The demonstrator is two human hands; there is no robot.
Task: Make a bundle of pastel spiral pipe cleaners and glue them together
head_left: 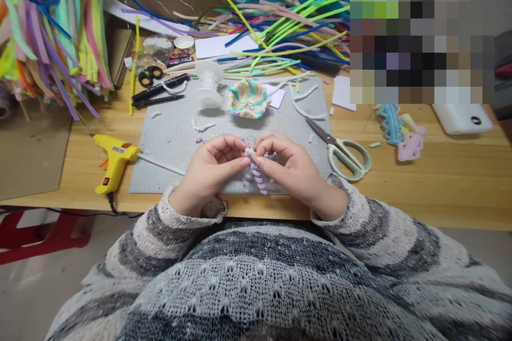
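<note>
Over the front of the grey cutting mat (160,133), both hands meet at a small twisted pipe cleaner piece (258,173), pale blue at the top with lilac spiral ends hanging down. My left hand (218,160) pinches its upper part between thumb and fingers. From the other side my right hand (286,162) grips the same piece, thumb and fingertips closed beside the left ones. Fingers partly cover its top. Just beyond the hands sits a ruffled, striped pastel pipe cleaner bowl shape (248,98).
Scissors (340,149) lie right of the hands, a yellow glue gun (114,162) with its cord left. A clear spool (209,85) and black pens (160,90) are behind. Loose pipe cleaners (288,21) pile at the back; bundles (52,37) stand left. A white box (462,117) is far right.
</note>
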